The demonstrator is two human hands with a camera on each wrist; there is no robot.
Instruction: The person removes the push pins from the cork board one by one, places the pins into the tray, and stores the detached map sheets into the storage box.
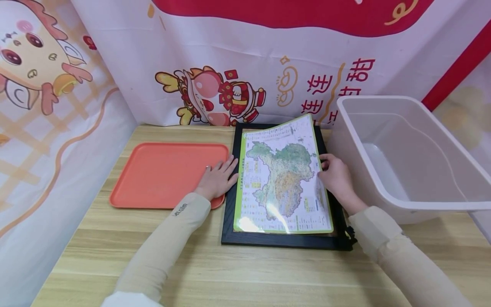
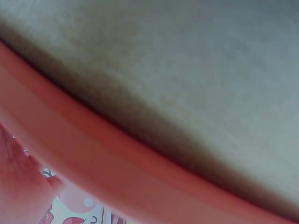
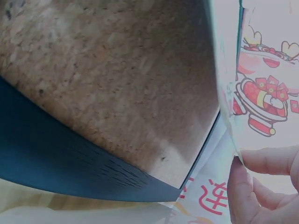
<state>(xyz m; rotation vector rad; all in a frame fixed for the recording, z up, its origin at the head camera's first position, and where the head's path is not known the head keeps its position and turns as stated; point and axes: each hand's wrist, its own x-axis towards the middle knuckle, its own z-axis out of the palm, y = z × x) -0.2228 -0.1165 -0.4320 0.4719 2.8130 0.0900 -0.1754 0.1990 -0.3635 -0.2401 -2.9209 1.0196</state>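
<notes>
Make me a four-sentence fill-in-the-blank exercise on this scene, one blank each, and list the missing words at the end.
1. The glossy rectangular paper map has a ____ border.
2. The person's ____ hand pinches the map's edge.
3. The black rectangular frame surrounds a brown, speckled board that looks like ____.
4. In the head view, the shallow coral-red tray with rounded corners lies to the ____ of the frame.

Missing words: green; right; cork; left.
</notes>
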